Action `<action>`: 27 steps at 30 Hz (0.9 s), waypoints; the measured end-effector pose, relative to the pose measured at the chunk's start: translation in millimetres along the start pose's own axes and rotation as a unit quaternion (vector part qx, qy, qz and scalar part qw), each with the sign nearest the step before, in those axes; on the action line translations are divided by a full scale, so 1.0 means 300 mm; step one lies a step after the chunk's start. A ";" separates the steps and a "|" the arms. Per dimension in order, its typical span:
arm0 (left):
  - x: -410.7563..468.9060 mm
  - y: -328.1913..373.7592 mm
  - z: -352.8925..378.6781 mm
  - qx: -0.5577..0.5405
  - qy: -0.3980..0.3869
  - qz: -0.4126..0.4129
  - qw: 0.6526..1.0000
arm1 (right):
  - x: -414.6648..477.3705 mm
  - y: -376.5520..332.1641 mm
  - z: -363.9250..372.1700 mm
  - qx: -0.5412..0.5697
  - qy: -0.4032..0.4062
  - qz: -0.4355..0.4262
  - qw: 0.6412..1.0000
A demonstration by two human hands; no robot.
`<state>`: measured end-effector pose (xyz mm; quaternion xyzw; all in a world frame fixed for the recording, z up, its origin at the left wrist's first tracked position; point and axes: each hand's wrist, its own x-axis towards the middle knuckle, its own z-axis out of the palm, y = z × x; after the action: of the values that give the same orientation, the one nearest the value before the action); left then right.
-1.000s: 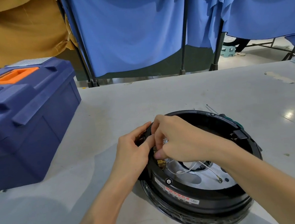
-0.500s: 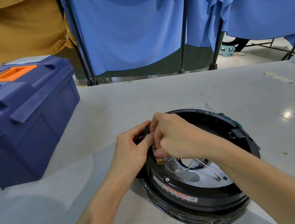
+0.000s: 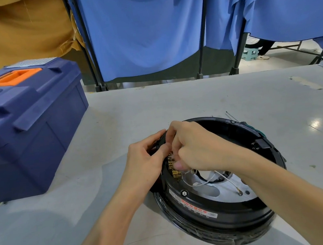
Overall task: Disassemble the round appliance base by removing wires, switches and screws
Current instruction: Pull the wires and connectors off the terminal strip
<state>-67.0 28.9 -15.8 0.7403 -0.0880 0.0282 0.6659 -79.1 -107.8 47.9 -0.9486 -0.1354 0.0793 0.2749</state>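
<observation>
The round black appliance base [image 3: 217, 214] lies open side up on the grey table, with a red-and-white label on its inner wall. My left hand [image 3: 146, 160] grips the base's left rim from outside. My right hand [image 3: 195, 146] reaches inside, fingers pinched at the brass switch terminals [image 3: 174, 168] on the left inner wall; what the fingertips hold is hidden. White wires [image 3: 211, 179] run from the terminals across the silver inner plate [image 3: 211, 193], one ending in a ring lug [image 3: 240, 192]. A hex screw [image 3: 184, 193] sits on the inner wall below the terminals.
A large blue toolbox [image 3: 25, 121] with an orange handle stands on the table at the left. Blue curtains on black poles [image 3: 200, 29] hang behind the far table edge. A thin wire piece [image 3: 231, 115] lies just beyond the base. Tape scraps [image 3: 305, 83] sit at right.
Both hands stay at the terminals on the left rim. My right hand's fingers have shifted slightly upward; the base has not moved.
</observation>
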 end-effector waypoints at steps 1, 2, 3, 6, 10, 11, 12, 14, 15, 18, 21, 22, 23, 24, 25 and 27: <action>-0.001 0.004 0.001 -0.003 0.000 -0.004 1.000 | -0.007 0.009 -0.004 0.002 -0.005 -0.003 1.000; -0.001 0.007 0.002 -0.005 0.002 -0.006 1.000 | -0.014 0.017 -0.008 0.011 -0.010 -0.003 1.000; -0.001 0.007 0.002 -0.005 0.004 -0.007 1.000 | -0.019 0.023 -0.011 0.023 -0.014 -0.002 1.000; -0.004 0.010 0.008 -0.005 0.011 -0.014 1.000 | -0.028 0.034 -0.017 0.042 -0.018 0.001 0.999; -0.012 0.018 0.010 0.000 0.020 -0.028 0.999 | -0.036 0.050 -0.025 0.084 0.000 -0.017 0.996; -0.012 0.019 0.010 0.003 0.021 -0.028 0.999 | -0.040 0.056 -0.026 0.096 0.013 -0.022 0.995; -0.012 0.020 0.011 0.007 0.022 -0.028 0.999 | -0.042 0.060 -0.024 0.105 0.027 -0.025 0.994; -0.011 0.019 0.012 0.011 0.025 -0.028 0.999 | -0.046 0.062 -0.016 0.113 0.059 -0.031 0.991; -0.011 0.017 0.012 0.009 0.027 -0.029 0.999 | -0.047 0.063 -0.016 0.114 0.078 -0.035 0.990; -0.011 0.010 0.013 0.003 0.031 -0.038 0.999 | -0.053 0.066 -0.037 0.121 0.108 -0.053 0.985; -0.010 0.010 0.017 0.004 0.039 -0.041 0.998 | -0.070 0.057 -0.050 0.090 0.046 -0.070 0.992; -0.010 0.010 0.018 0.004 0.044 -0.039 0.998 | -0.076 0.050 -0.044 0.064 0.029 -0.074 0.995; -0.009 0.011 0.019 0.004 0.050 -0.038 0.998 | -0.079 0.044 -0.034 0.039 0.023 -0.078 0.996; -0.010 0.012 0.019 0.005 0.056 -0.037 0.998 | -0.081 0.037 -0.023 0.020 0.024 -0.081 0.996; -0.009 0.012 0.019 0.009 0.061 -0.035 0.997 | -0.080 0.030 -0.012 0.007 0.029 -0.083 0.996; -0.010 0.014 0.018 0.019 0.064 -0.032 0.997 | -0.076 0.023 0.006 -0.015 0.042 -0.082 0.996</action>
<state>-71.0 23.5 -12.7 0.7518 -0.0208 0.0557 0.6568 -99.7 -119.4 44.5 -0.9406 -0.2027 0.0148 0.2721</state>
